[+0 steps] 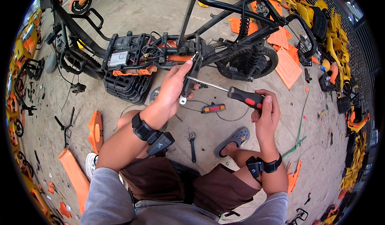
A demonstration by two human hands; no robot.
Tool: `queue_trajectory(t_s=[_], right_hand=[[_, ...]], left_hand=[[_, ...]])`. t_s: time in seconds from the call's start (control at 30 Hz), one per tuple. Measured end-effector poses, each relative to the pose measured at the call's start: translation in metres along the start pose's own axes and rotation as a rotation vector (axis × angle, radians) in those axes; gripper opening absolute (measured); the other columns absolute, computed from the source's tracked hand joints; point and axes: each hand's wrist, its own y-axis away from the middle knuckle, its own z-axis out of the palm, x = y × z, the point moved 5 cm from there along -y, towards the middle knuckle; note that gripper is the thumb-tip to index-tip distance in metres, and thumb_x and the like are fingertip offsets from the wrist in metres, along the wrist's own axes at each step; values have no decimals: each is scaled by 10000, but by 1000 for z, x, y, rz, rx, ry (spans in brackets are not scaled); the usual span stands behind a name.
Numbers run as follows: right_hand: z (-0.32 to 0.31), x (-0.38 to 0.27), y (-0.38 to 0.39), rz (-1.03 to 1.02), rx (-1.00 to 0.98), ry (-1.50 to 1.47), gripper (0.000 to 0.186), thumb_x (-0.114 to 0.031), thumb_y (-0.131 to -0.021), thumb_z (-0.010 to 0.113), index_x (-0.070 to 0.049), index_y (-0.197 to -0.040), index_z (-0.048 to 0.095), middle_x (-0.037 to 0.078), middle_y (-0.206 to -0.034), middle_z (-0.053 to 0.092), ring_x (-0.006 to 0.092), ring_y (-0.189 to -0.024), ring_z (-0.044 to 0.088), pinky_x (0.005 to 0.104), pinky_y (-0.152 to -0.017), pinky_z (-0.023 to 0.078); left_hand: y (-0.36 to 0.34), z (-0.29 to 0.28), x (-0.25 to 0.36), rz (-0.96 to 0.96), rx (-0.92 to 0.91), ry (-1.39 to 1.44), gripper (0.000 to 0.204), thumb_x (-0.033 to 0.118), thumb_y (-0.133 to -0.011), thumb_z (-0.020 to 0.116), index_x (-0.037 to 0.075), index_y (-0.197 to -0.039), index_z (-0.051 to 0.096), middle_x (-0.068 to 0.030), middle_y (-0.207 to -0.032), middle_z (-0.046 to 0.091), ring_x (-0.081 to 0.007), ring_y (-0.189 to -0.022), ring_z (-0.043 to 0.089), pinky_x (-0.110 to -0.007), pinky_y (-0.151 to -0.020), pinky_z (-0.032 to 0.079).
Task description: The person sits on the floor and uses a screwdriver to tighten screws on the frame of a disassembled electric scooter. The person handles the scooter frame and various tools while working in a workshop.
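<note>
The left hand (174, 86) is wrapped around a narrow black bracket (192, 77) beside the motorbike frame (76, 28), above the concrete floor (325, 153); I cannot tell whether the bracket is fastened. The right hand (268, 113) has its fingers curled about the handle end of a screwdriver (245, 97), its tip close to the left palm. Were the tip to skid under a sideways push, it could stab that palm; a slack left grip could let the bracket twist.
</note>
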Motion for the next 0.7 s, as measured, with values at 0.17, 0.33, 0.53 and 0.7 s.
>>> queue_trajectory(t_s=[0.17,0.33,0.53,0.7], right_hand=[[5,-10,4,-254,31,33,322,-142,-965,507,-18,-1261,479,36,-831,575,31,-570,459,176,-502,354],[11,-16,7,-304,97,-18,338,-143,-965,495,-10,-1275,467,38,-809,599,32,-563,459,178,-510,370],[4,-12,4,-123,65,0,399,-139,-952,486,0,-1322,436,16,-777,565,42,-561,462,193,-512,382],[9,-14,6,-382,96,50,455,-209,-970,486,0,-1364,398,67,-857,595,86,-561,490,208,-478,394]], left_hand=[[-1,2,-1,7,-26,5,360,405,-956,565,65,-1068,531,-70,-885,619,-143,-656,609,-263,-462,445],[-3,3,-5,-14,-38,14,355,406,-954,569,68,-1055,531,-76,-882,616,-142,-656,604,-262,-466,443],[-2,0,-5,-25,-41,39,372,417,-932,605,70,-1038,525,-46,-834,582,-138,-654,598,-273,-464,435],[-2,2,-4,-23,-37,25,380,413,-945,582,56,-1061,522,-86,-890,620,-146,-664,605,-270,-473,442]])
